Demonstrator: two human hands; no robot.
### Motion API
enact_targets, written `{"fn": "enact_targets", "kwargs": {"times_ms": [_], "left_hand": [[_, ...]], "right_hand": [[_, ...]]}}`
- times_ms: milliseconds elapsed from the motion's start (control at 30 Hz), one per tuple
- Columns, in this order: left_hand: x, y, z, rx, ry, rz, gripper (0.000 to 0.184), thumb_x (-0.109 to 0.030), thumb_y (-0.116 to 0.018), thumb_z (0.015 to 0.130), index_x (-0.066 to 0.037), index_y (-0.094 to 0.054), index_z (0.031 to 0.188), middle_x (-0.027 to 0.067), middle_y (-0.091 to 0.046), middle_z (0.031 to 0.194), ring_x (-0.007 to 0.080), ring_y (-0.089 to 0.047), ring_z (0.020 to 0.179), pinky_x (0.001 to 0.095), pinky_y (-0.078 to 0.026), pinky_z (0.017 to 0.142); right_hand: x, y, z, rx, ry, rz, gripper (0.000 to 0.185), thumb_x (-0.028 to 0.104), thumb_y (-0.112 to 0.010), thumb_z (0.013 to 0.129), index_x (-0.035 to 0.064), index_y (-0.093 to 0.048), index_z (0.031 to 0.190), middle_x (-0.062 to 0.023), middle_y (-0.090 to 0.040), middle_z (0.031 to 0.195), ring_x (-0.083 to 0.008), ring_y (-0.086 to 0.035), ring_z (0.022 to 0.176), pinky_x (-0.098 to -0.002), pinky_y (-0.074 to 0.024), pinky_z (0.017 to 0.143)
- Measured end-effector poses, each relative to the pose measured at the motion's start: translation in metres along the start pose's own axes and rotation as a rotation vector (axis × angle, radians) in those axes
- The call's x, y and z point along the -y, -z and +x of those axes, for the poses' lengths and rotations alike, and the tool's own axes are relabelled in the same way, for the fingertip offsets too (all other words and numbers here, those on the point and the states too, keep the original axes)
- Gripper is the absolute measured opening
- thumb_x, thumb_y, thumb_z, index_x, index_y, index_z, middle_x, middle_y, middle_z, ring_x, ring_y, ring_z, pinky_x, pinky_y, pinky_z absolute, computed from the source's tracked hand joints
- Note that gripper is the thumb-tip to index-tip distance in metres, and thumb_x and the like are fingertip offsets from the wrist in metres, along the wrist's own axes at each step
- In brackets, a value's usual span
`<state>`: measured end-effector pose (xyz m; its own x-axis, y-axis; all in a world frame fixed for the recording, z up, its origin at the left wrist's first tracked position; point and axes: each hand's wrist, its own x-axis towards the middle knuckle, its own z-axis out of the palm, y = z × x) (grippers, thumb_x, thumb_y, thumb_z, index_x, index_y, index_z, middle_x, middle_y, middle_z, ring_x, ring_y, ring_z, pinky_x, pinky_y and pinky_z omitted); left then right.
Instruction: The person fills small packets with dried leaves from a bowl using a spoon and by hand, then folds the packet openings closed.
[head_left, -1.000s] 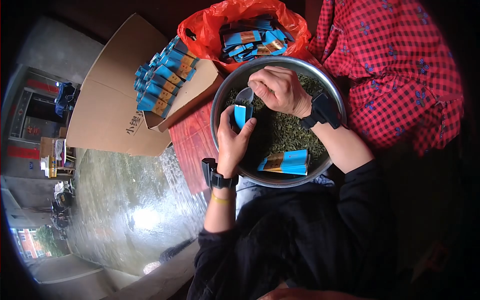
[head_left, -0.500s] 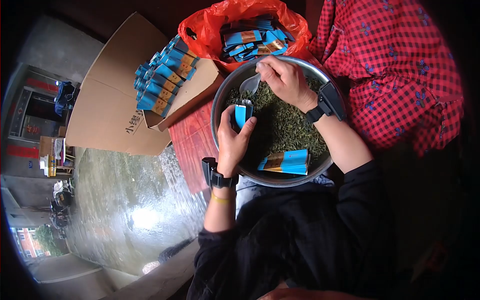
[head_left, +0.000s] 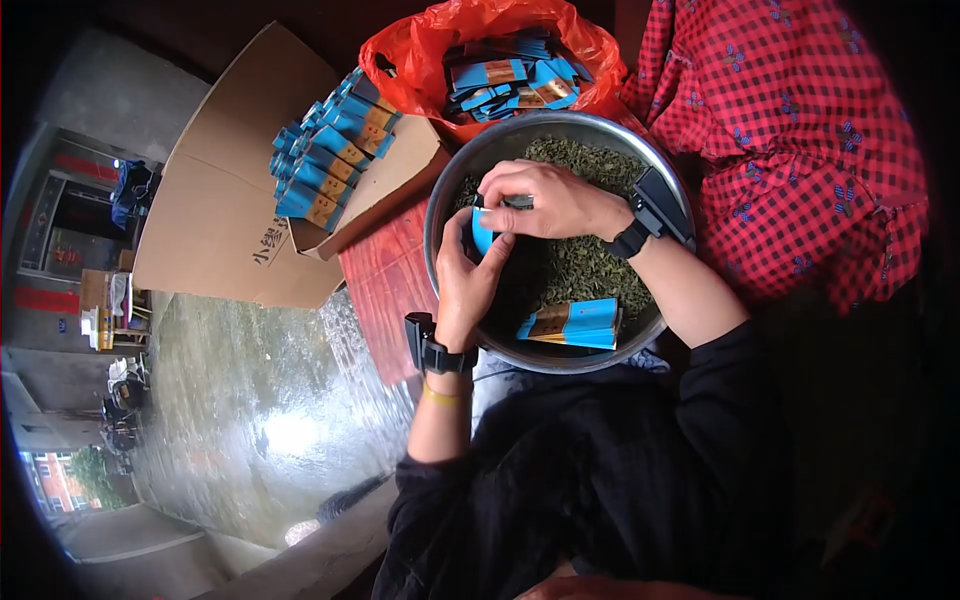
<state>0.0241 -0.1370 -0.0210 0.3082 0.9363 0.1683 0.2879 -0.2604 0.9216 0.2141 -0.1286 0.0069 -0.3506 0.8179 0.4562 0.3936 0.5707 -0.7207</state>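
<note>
Packet (head_left: 482, 236) above leaves (head_left: 585, 262) is partly hidden by fingers (head_left: 512, 181).

your basin (head_left: 645, 335) is smooth, softly shining metal; the leaves (head_left: 590, 265) in it look dry and rough. the blue packet (head_left: 482, 232) you hold looks smooth, with a slight sheen. the bag (head_left: 405, 75) is thin, crinkled, glossy plastic, the box (head_left: 220, 200) matt cardboard, the tabletop (head_left: 385, 300) shiny wood. your 2 sleeves (head_left: 720, 390) are matt cloth; the floor (head_left: 240, 380) gleams.
</note>
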Motion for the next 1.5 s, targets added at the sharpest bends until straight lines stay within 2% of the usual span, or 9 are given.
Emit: {"fn": "enact_targets", "kwargs": {"times_ms": [267, 433, 833, 1067, 1167, 1333, 1400, 1433, 1500], "left_hand": [[-0.006, -0.006, -0.006, 0.000, -0.147, 0.084, 0.054, -0.015, -0.072, 0.083, 0.002, -0.047, 0.127, 0.0163, -0.065, 0.101, 0.0213, -0.063, 0.094, 0.0334, -0.050, 0.082], [0.001, -0.004, -0.006, 0.069, -0.079, 0.037, 0.037, -0.008, -0.064, 0.089, 0.001, -0.053, 0.123, 0.0137, -0.064, 0.092, 0.0162, -0.063, 0.083, 0.0307, -0.050, 0.074], [-0.011, -0.004, -0.008, 0.183, 0.009, -0.147, 0.029, -0.023, -0.049, 0.101, 0.002, -0.056, 0.114, 0.0072, -0.065, 0.088, 0.0122, -0.062, 0.078, 0.0257, -0.049, 0.069], [-0.014, -0.003, -0.010, 0.147, 0.074, -0.269, 0.034, -0.031, -0.043, 0.103, 0.001, -0.056, 0.106, 0.0069, -0.066, 0.087, 0.0128, -0.062, 0.073, 0.0253, -0.049, 0.065], [-0.008, -0.003, -0.005, 0.106, 0.095, -0.308, 0.033, -0.031, -0.044, 0.102, 0.000, -0.055, 0.105, 0.0071, -0.066, 0.086, 0.0128, -0.063, 0.071, 0.0254, -0.049, 0.063], [0.018, -0.001, -0.004, 0.033, 0.154, -0.436, 0.034, -0.032, -0.046, 0.102, 0.000, -0.056, 0.105, 0.0083, -0.066, 0.089, 0.0144, -0.063, 0.071, 0.0263, -0.050, 0.063], [-0.014, 0.009, 0.012, 0.066, 0.532, -0.706, 0.035, -0.032, -0.046, 0.101, 0.001, -0.056, 0.109, 0.0098, -0.067, 0.092, 0.0160, -0.064, 0.073, 0.0271, -0.051, 0.065], [-0.008, 0.000, 0.001, 0.037, 0.153, -0.335, 0.036, -0.032, -0.046, 0.101, 0.001, -0.056, 0.111, 0.0105, -0.067, 0.094, 0.0170, -0.065, 0.076, 0.0278, -0.051, 0.068], [-0.007, 0.001, 0.001, 0.061, 0.148, -0.318, 0.035, -0.031, -0.046, 0.102, 0.001, -0.057, 0.111, 0.0099, -0.067, 0.095, 0.0167, -0.065, 0.075, 0.0280, -0.051, 0.069]], "right_hand": [[-0.005, -0.007, -0.004, -0.057, 0.014, 0.036, 0.037, 0.033, -0.068, 0.086, -0.0034, -0.065, 0.090, -0.0147, -0.059, 0.120, -0.0295, -0.056, 0.111, -0.0379, -0.0447, 0.094], [-0.006, 0.000, -0.004, -0.069, -0.031, -0.019, 0.045, 0.044, -0.067, 0.085, -0.0005, -0.067, 0.092, -0.0144, -0.054, 0.129, -0.0307, -0.051, 0.119, -0.0399, -0.0396, 0.102], [-0.012, 0.009, -0.002, 0.154, -0.105, -0.013, 0.038, 0.035, -0.066, 0.088, -0.0023, -0.066, 0.095, -0.0134, -0.065, 0.109, -0.0304, -0.060, 0.103, -0.0397, -0.0457, 0.091], [0.005, 0.007, -0.001, -0.050, -0.027, -0.075, 0.026, 0.024, -0.064, 0.090, -0.0021, -0.064, 0.093, -0.0120, -0.066, 0.106, -0.0253, -0.064, 0.094, -0.0351, -0.0496, 0.082], [0.027, 0.012, 0.000, -0.280, -0.090, 0.553, 0.016, 0.014, -0.058, 0.093, -0.0004, -0.061, 0.098, -0.0106, -0.065, 0.108, -0.0128, -0.061, 0.095, -0.0276, -0.0498, 0.079], [0.135, 0.018, -0.017, -0.206, 0.311, 1.167, 0.029, 0.025, -0.052, 0.097, -0.0001, -0.063, 0.087, -0.0199, -0.066, 0.092, -0.0266, -0.063, 0.081, -0.0310, -0.0524, 0.074], [0.151, 0.017, -0.021, -0.120, 0.471, 1.079, 0.031, 0.024, -0.056, 0.096, -0.0005, -0.063, 0.079, -0.0196, -0.066, 0.084, -0.0277, -0.063, 0.078, -0.0327, -0.0528, 0.066], [0.160, 0.010, -0.018, -0.120, 0.524, 1.171, 0.028, 0.021, -0.058, 0.094, -0.0011, -0.063, 0.079, -0.0197, -0.066, 0.084, -0.0279, -0.064, 0.078, -0.0334, -0.0529, 0.063], [0.165, 0.005, -0.021, -0.134, 0.570, 1.258, 0.025, 0.017, -0.059, 0.093, -0.0017, -0.063, 0.078, -0.0198, -0.067, 0.084, -0.0280, -0.064, 0.077, -0.0340, -0.0530, 0.060]]}}
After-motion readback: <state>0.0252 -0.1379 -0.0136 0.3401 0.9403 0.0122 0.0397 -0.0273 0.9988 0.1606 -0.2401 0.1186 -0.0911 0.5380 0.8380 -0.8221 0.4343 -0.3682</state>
